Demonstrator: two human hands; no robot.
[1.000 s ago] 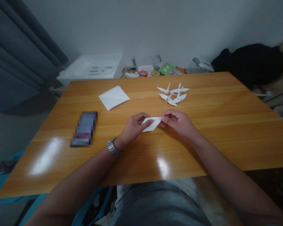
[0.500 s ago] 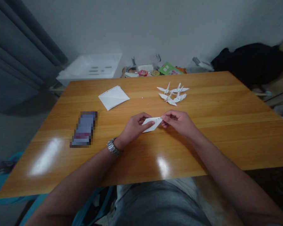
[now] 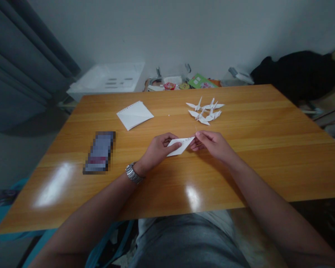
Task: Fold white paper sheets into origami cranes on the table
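A small folded sheet of white paper (image 3: 181,146) is held above the table in front of me, its upper edge dotted with punched holes. My left hand (image 3: 160,149) grips its left side, thumb flat on top and fingers underneath. At the pointed right corner is my right hand (image 3: 209,142), thumb and forefinger pinched together at the tip; its other fingers curl beneath the paper. Beyond the hands stand several white paper cranes (image 3: 205,111) in a cluster. A stack of white paper sheets (image 3: 135,115) with a perforated edge lies to the left of them.
A phone (image 3: 99,152), pixelated, lies on the wooden table (image 3: 167,193) left of my hands. Behind the far edge are a white tray-like basin (image 3: 108,80), a green packet (image 3: 201,81) and other clutter. A dark cloth (image 3: 296,76) is heaped at the back right.
My right hand has shifted slightly right along the paper's corner, and its thumb and forefinger now sit at the tip. My left hand and the paper have barely moved.
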